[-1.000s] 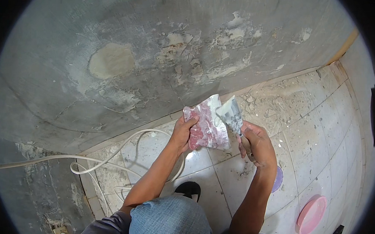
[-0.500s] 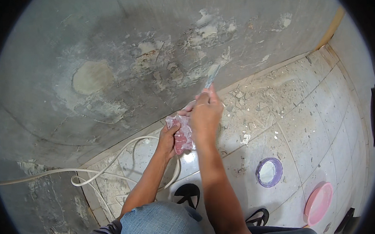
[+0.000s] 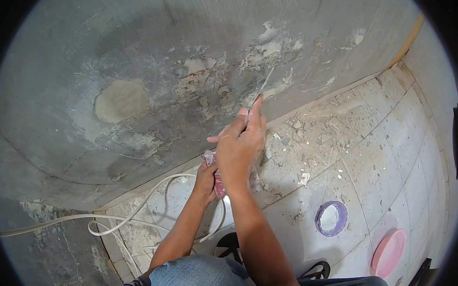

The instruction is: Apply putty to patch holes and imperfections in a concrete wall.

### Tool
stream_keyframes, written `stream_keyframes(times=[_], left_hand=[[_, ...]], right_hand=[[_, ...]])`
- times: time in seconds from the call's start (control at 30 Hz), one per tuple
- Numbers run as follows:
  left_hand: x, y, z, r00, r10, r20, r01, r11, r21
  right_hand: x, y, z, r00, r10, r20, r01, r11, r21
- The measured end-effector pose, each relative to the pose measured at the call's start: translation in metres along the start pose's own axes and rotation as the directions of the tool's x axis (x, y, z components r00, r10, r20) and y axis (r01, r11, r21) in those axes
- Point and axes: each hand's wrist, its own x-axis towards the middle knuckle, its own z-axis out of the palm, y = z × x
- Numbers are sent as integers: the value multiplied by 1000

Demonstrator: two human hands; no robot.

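My right hand (image 3: pixel 241 150) is closed round a putty knife (image 3: pixel 266 82), its thin blade seen nearly edge-on and pointing up at the grey wall (image 3: pixel 148 39). Whether the blade touches the wall, I cannot tell. Lower down, my left hand (image 3: pixel 205 181) grips a pink putty palette (image 3: pixel 219 188) smeared with white paste; the right hand and wrist hide much of it. Pale, flaking spots mark the wall ahead, and a round cream patch (image 3: pixel 121 101) is at the left.
Plaster chips (image 3: pixel 318 134) litter the tiled floor along the wall's foot. A white cable (image 3: pixel 140 207) loops at the left. To the right are a purple tub (image 3: pixel 320 222) containing white paste and a pink basin (image 3: pixel 388 253). Black sandals (image 3: pixel 316 270) show below.
My right hand has drawn a little left and turned, bringing the blade edge-on. It now covers more of the palette. The whole view has shifted slightly.
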Motion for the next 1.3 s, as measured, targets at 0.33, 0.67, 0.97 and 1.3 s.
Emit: stream_keyframes(times=[0.33, 0.67, 0.97, 1.3], left_hand=[[22, -24, -10, 998, -55, 5, 55, 998, -24], [21, -27, -27, 996, -19, 88, 20, 1000, 0], [-27, 12, 64, 937, 305, 169, -337, 917, 211], [0, -15, 17, 993, -64, 97, 62, 998, 25]], right_hand=[[-13, -2, 48, 976, -218, -16, 216, 971, -103], [-23, -17, -26, 982, -72, 176, 93, 989, -111], [-27, 0, -9, 947, -186, 261, 255, 931, -262], [18, -15, -23, 952, -284, 119, 306, 916, -260]])
